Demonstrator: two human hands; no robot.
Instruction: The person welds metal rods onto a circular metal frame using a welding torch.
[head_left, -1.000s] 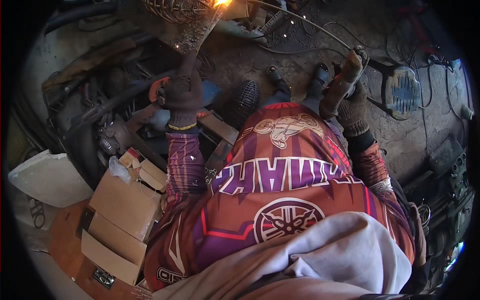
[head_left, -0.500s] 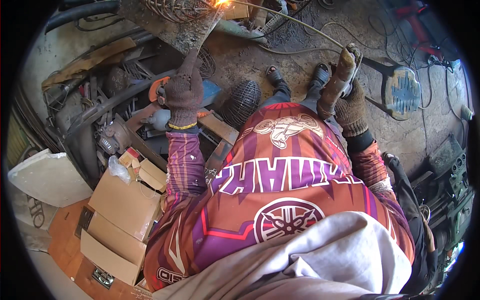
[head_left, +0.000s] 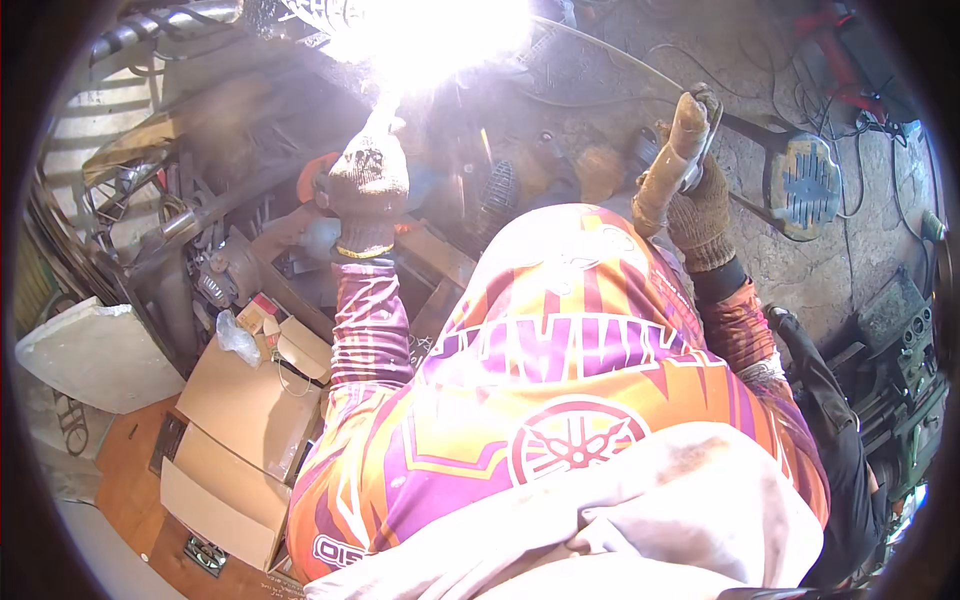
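Welding is the step in hand, to judge by the white glare [head_left: 430,40] that floods the top of the view and hides whatever metal lies under it; nothing of the seam itself can be made out. The floor [head_left: 800,270] to the right is rough and stained, with cables trailing over it and a round blue disc [head_left: 800,185] lying well apart from the work; a grey machine [head_left: 900,350] stands at the right edge. At lower left sit open cardboard boxes [head_left: 240,430], and beside them a pale slab [head_left: 95,350]; dark scrap and pipes [head_left: 190,220] crowd the space between the boxes and the glare. The left hand [head_left: 368,190], in a knit glove, is raised toward the light and closed round a thin rod [head_left: 385,105], whose far end vanishes into the brightness; so the work sits at the top, just beyond that glove. The right hand [head_left: 700,205], also gloved, is held up to the right and closed on a tan handle [head_left: 680,145], tilted and clear of the arc; what the handle belongs to I cannot tell. The next move, as I judge it, calls for a steady left wrist and a slow feed of the rod as it shortens, with the sleeve kept back from the sparks.
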